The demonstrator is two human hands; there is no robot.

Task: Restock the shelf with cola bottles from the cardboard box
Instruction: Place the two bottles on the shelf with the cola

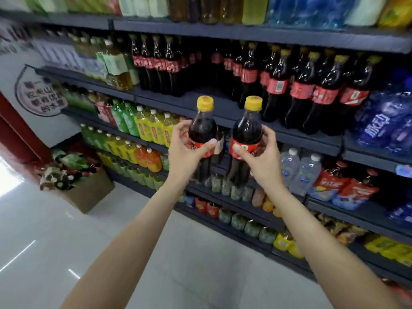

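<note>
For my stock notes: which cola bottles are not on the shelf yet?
The two yellow-capped bottles held upright in the left hand and right hand; the others stand on the shelf.

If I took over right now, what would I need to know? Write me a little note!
Left hand: grips one cola bottle by its red label, upright.
Right hand: grips a second cola bottle the same way.
Both are held in front of the cola shelf, which has a bare gap in the middle between its rows of cola.
Done: two bottles brought up. Left: set both in the gap, then probably fetch more. A cardboard box sits on the floor to the left.
</note>
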